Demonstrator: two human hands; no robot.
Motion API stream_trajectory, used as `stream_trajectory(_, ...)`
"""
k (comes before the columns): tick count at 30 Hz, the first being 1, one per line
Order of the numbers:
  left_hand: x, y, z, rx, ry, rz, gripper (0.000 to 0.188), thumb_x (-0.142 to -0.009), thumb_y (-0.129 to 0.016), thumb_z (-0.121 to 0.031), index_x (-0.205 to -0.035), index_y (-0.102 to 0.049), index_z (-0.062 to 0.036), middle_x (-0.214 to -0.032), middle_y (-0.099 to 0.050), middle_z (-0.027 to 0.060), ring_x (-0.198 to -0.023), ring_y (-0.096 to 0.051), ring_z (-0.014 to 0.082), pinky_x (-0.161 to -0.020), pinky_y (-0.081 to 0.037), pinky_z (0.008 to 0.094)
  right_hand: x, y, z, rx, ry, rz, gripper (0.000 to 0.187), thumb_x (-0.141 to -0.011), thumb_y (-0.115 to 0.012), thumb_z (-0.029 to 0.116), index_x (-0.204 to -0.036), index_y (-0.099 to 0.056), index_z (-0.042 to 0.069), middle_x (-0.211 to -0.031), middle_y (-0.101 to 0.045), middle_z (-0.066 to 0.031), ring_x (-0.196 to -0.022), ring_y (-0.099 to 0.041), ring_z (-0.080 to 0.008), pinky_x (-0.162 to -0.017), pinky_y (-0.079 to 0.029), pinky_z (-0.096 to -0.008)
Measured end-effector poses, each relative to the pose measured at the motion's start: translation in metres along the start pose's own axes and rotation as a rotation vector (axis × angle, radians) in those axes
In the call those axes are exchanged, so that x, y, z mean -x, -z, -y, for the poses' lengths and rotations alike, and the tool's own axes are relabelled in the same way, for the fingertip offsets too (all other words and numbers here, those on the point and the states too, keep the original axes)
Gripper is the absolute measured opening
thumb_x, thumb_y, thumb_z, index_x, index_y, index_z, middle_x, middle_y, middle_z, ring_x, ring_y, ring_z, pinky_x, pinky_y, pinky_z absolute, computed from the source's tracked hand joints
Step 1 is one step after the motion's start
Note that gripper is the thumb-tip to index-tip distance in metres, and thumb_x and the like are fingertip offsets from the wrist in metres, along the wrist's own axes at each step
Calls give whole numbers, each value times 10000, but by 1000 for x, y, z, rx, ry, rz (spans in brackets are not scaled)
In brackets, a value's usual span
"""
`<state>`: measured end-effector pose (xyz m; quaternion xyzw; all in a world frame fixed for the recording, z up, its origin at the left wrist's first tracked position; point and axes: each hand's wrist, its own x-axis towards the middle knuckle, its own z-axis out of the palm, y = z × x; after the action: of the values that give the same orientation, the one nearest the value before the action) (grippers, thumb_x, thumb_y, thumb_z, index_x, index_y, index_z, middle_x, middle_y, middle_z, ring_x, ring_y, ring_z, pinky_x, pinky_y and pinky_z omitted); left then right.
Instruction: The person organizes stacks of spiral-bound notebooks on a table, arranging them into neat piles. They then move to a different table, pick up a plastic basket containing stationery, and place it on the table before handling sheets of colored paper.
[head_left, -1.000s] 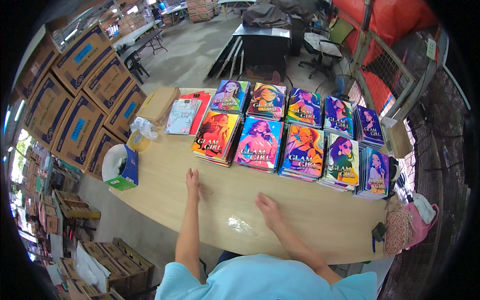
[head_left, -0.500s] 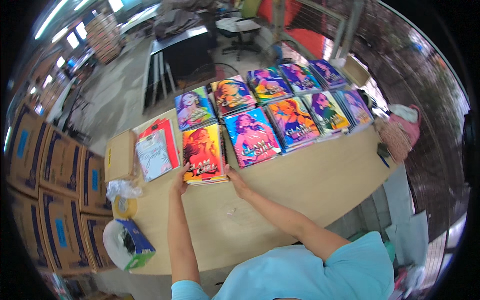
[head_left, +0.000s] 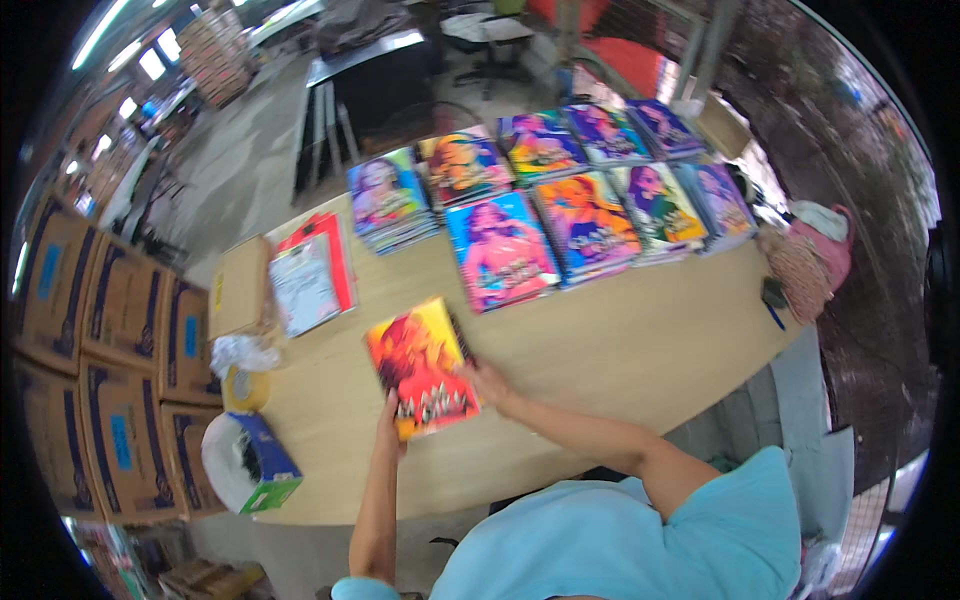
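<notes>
Over the tabletop point(head_left: 600, 330), the left hand point(head_left: 390, 424) and right hand point(head_left: 488, 386) clamp the red-and-yellow notebook point(head_left: 420, 362) by opposite sides; uneven pressure could tilt it, and any copies beneath, too blurred to tell, might slide loose.

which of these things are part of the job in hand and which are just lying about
Seemingly in use:
- orange notebook, between left hand and right hand
- notebook stacks, in rows beyond

Probably just lying about:
- pink bag
- woven pouch
- crumpled plastic
- swivel chair

Unclear: yellow tape roll
</notes>
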<state>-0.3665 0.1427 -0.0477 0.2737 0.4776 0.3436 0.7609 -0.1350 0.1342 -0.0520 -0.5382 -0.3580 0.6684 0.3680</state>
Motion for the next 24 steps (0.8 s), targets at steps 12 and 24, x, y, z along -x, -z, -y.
stream_trajectory(12, 59, -335, 213, 37, -104, 5, 403, -916, -503, -355, -1171, -437, -49, -1090, -522, 72, -1015, -509, 156, -901, -414, 318, 246, 298, -60, -436, 125, -38, 595, -865, -567, 224, -1350, -313, -7, -1264, -475, -139, -1111, -521, -198, -924, -455, -350)
stream_trajectory(24, -65, -593, 329, -524, -334, -141, 793, -815, -507, -587, -1175, -388, 109, -1128, -430, 324, -1070, -416, 408, -937, -311, 460, 320, 578, -49, -500, 35, -337, 463, -888, -517, 294, -1262, -454, 27, -1180, -573, -109, -948, -623, -191, -828, -521, -348)
